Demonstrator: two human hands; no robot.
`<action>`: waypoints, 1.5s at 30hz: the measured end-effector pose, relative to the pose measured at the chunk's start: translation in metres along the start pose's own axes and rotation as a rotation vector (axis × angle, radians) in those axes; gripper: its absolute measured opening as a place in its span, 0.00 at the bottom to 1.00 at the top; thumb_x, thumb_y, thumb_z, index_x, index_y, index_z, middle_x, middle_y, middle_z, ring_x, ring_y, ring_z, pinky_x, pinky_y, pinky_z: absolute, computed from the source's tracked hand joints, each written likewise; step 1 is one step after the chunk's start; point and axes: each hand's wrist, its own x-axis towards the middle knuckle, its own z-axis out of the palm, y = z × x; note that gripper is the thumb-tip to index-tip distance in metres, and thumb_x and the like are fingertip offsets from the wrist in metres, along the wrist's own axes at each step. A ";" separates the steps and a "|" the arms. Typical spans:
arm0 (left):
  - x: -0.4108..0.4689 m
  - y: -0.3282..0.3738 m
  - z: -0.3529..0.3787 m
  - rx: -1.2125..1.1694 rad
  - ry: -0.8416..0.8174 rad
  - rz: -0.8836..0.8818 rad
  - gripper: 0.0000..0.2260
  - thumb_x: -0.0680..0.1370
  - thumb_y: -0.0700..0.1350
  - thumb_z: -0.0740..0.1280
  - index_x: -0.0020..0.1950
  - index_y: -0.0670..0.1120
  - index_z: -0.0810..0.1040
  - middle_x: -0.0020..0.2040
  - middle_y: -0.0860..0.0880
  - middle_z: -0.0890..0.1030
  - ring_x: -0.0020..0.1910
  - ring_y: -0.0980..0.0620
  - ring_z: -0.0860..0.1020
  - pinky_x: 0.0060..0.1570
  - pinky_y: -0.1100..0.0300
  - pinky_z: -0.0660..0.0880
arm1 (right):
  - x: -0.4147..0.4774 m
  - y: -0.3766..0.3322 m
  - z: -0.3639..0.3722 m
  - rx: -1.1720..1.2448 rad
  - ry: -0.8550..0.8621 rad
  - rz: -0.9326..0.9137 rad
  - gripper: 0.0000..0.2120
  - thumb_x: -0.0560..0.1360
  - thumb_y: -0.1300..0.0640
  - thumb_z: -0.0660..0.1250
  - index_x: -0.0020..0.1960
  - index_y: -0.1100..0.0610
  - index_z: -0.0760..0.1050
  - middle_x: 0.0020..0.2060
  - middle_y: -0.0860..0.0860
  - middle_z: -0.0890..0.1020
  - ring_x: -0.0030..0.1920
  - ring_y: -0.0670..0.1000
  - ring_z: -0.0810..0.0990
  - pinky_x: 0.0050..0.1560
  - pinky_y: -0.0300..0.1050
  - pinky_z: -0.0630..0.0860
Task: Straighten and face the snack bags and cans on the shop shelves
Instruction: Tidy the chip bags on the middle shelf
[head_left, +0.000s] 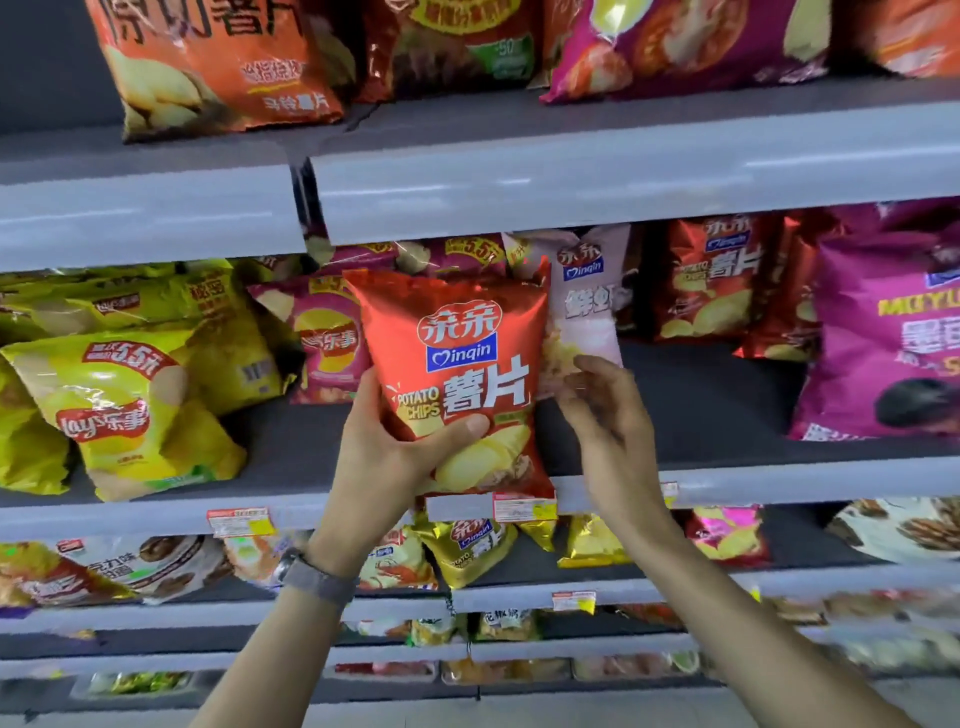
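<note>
Two bare forearms reach up from below, the left wrist wearing a grey watch band (317, 579). Beneath them run the lower grey shelves, where a gold bag (467, 551) and other small snack bags stand or lean.

The left hand (384, 452) grips the red chip bag (457, 364) at its lower left corner, thumb pressed across the front. The bag is upright and faces out, its bottom at the front lip of the middle shelf (779, 486), right above a price tag (522, 506). It is shiny red foil with a white and blue logo, "POTATO CHIPS" and pictured chips.

The right hand (602, 410) sits just beside the bag's right edge, fingers loosely curved against the foot of a pale pink bag (587, 306) standing behind; motion blur hides whether it pinches anything.

On the same dark shelf deck, yellow bags (124, 415) slump to the left, and a pink bag (322, 338) leans behind them. Dark red bags (711, 280) stand at the back right, and a big purple bag (883, 343) stands far right.

The upper shelf (571, 171) carries an orange bag (218, 62) and more bags.
</note>
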 end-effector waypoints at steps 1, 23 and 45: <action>0.002 0.000 0.015 -0.005 -0.007 0.004 0.36 0.65 0.46 0.86 0.68 0.49 0.73 0.57 0.48 0.87 0.54 0.45 0.87 0.52 0.42 0.84 | -0.003 -0.002 -0.013 0.048 0.012 0.007 0.11 0.83 0.56 0.68 0.65 0.49 0.76 0.54 0.43 0.85 0.59 0.46 0.82 0.61 0.40 0.75; 0.098 -0.021 0.300 0.135 0.002 0.085 0.40 0.69 0.58 0.82 0.74 0.50 0.67 0.60 0.51 0.85 0.57 0.53 0.85 0.61 0.47 0.82 | 0.067 0.007 -0.180 -0.401 -0.244 0.300 0.49 0.78 0.52 0.70 0.85 0.52 0.40 0.85 0.48 0.46 0.83 0.51 0.49 0.81 0.47 0.50; 0.103 -0.042 0.278 0.226 -0.353 -0.012 0.36 0.75 0.60 0.73 0.81 0.60 0.63 0.69 0.59 0.80 0.71 0.55 0.77 0.74 0.44 0.71 | 0.076 0.011 -0.169 -0.421 -0.225 0.376 0.46 0.75 0.52 0.68 0.85 0.48 0.45 0.84 0.47 0.52 0.82 0.53 0.56 0.81 0.58 0.58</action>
